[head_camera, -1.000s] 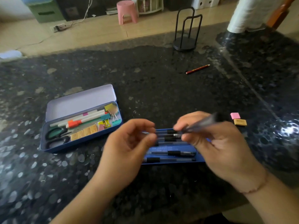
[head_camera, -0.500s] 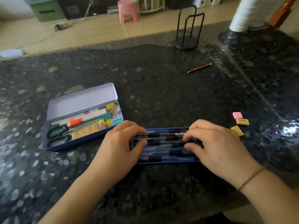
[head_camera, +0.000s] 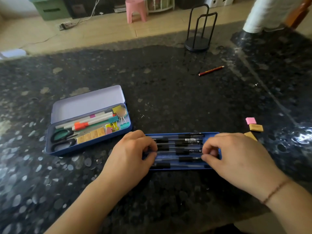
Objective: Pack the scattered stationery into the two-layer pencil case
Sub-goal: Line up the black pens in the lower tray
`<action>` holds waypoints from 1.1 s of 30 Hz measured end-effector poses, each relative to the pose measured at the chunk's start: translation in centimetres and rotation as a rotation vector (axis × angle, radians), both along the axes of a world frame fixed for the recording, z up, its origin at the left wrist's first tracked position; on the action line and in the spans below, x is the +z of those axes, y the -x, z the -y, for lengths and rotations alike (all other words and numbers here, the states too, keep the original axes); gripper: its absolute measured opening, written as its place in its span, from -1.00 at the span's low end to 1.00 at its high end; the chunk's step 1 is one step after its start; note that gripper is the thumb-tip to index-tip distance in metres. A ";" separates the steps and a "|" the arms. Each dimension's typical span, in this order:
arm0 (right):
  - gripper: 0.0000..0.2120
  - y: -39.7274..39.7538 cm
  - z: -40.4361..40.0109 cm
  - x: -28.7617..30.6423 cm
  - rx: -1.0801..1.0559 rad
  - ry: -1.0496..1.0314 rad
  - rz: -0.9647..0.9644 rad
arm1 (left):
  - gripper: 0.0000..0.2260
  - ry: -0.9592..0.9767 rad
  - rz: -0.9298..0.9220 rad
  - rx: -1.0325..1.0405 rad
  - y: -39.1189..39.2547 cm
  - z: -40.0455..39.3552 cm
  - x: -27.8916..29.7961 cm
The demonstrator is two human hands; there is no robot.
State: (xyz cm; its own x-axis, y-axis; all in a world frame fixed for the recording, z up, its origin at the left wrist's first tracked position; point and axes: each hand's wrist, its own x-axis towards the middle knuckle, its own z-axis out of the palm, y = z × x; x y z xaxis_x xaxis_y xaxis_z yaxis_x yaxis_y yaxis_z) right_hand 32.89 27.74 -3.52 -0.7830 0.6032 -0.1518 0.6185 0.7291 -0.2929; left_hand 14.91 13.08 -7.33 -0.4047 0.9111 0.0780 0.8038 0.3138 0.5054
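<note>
A blue inner tray (head_camera: 182, 168) lies in front of me with several black-capped pens (head_camera: 187, 141) side by side in it. My left hand (head_camera: 131, 154) curls over the tray's left end, with thumb and fingers on a pen. My right hand (head_camera: 236, 156) pinches the same row at the right end. To the left stands the open blue pencil case (head_camera: 87, 147), which holds scissors (head_camera: 62, 137), markers, clips and tan erasers. A red pencil (head_camera: 211, 70) lies far back. Pink (head_camera: 250, 120), tan (head_camera: 256, 127) and yellow (head_camera: 250, 135) erasers lie to the right of the tray.
The case's lilac lid (head_camera: 87, 102) lies open behind it. A black wire stand (head_camera: 197, 43) sits at the far edge of the dark speckled table. Beyond the edge are a pink stool (head_camera: 135, 9) and floor.
My right hand has brought the pen that it held in the air down into the tray. Both hands now rest low at the tray's two ends.
</note>
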 end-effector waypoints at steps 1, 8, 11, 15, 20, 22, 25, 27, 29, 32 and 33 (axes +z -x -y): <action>-0.91 0.0 0.0 0.1 0.009 0.007 0.026 | -0.90 -0.001 -0.002 0.004 0.0 0.0 0.0; -0.82 -0.4 -0.3 0.2 0.038 0.056 0.124 | -0.89 -0.024 0.003 0.004 -0.3 0.0 0.0; -0.83 -0.6 -0.3 0.2 0.053 0.024 0.094 | -0.92 -0.037 0.009 0.002 -0.6 0.0 -0.1; -0.96 -1.4 -0.8 0.2 0.092 -0.142 -0.182 | -0.79 -0.103 0.007 -0.079 -1.2 -0.1 0.9; -0.86 -1.2 -0.2 0.5 0.105 -0.197 -0.757 | -0.81 -0.212 0.026 -0.165 -2.8 -0.3 2.3; -0.76 -0.5 1.1 0.7 0.000 -0.061 -0.919 | -0.86 -0.298 0.298 0.019 -3.5 -0.4 3.2; -0.70 0.6 3.7 0.3 0.037 0.073 -0.833 | -0.90 -0.493 1.170 0.238 -4.5 -1.0 4.7; -0.65 1.1 4.7 -0.1 0.097 0.045 -0.723 | -0.92 -0.549 1.538 0.315 -5.0 -1.3 4.9; -0.70 1.5 5.0 -0.3 0.094 -0.059 -0.697 | -0.90 -0.533 1.694 0.371 -5.4 -1.3 4.6; -0.80 1.8 4.6 -0.8 0.092 -0.112 -0.692 | -0.85 -0.487 1.692 0.383 -5.3 -1.0 3.9; -0.82 1.7 4.1 -0.9 0.088 -0.081 -0.677 | -0.80 -0.448 1.632 0.358 -5.0 -1.0 3.8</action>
State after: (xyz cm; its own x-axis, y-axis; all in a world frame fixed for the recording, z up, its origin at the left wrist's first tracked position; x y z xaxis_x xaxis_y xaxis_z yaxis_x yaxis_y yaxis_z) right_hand 31.24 23.62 -4.41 -0.7359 0.5220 0.4312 0.2562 0.8042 -0.5364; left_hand 19.87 14.07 -3.54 -0.4795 0.7892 -0.3837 -0.6572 -0.0332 0.7530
